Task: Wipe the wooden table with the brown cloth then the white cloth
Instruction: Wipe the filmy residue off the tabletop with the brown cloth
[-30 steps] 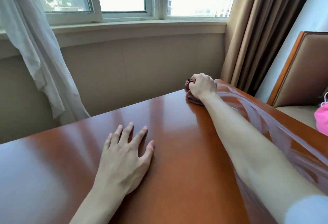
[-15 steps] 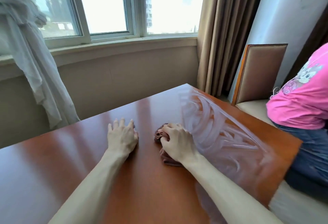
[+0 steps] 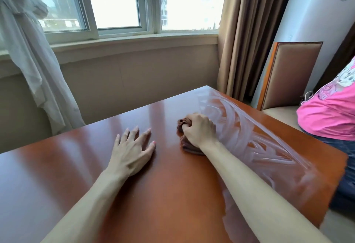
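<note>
The glossy wooden table [image 3: 169, 189] fills the lower view. Near its middle my right hand [image 3: 198, 130] grips a bunched brown cloth [image 3: 184, 122] and presses it onto the wood; most of the cloth is hidden under the fist. Wet smear streaks [image 3: 249, 137] cover the table's right part, from the far corner to the near right edge. My left hand [image 3: 132, 151] lies flat on the table with fingers spread, a little left of the cloth. No white cloth is in view.
A person in a pink shirt [image 3: 330, 115] sits at the table's right edge on a padded chair [image 3: 292, 73]. Brown curtains [image 3: 249, 35] hang behind the far corner, a white sheer curtain [image 3: 34, 69] at the left, below the window [image 3: 119, 2].
My right hand has dragged the brown cloth from the far right corner back to the table's middle, leaving wet streaks. The view turned right, bringing in the person in pink.
</note>
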A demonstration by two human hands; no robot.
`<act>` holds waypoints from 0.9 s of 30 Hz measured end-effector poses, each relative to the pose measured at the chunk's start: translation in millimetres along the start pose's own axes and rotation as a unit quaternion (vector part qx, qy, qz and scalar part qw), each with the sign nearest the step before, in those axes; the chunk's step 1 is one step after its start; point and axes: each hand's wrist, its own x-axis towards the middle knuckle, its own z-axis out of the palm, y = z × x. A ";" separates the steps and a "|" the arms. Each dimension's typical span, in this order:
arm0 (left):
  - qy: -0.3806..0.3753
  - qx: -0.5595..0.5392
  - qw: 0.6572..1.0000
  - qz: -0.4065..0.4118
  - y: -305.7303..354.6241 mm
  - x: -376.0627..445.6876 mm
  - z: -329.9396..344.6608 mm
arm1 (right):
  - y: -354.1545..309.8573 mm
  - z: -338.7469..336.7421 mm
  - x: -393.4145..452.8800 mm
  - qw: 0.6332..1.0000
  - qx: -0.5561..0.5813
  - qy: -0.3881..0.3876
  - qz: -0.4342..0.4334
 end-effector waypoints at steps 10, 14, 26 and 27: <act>0.039 0.014 0.999 -0.008 -1.3 3.3 9.7 | 25.9 76.3 207.4 0.999 -0.002 -0.012 0.052; 0.039 0.017 0.999 -0.018 0.3 4.0 8.2 | 24.6 81.9 224.4 0.998 -0.018 -0.018 0.055; 0.012 0.013 1.000 -0.011 0.3 3.5 6.0 | -12.7 -9.3 -30.7 0.996 0.043 -0.053 -0.049; 0.008 0.014 1.000 -0.010 0.6 3.4 5.6 | -17.6 -19.2 -58.3 0.996 0.048 -0.054 -0.059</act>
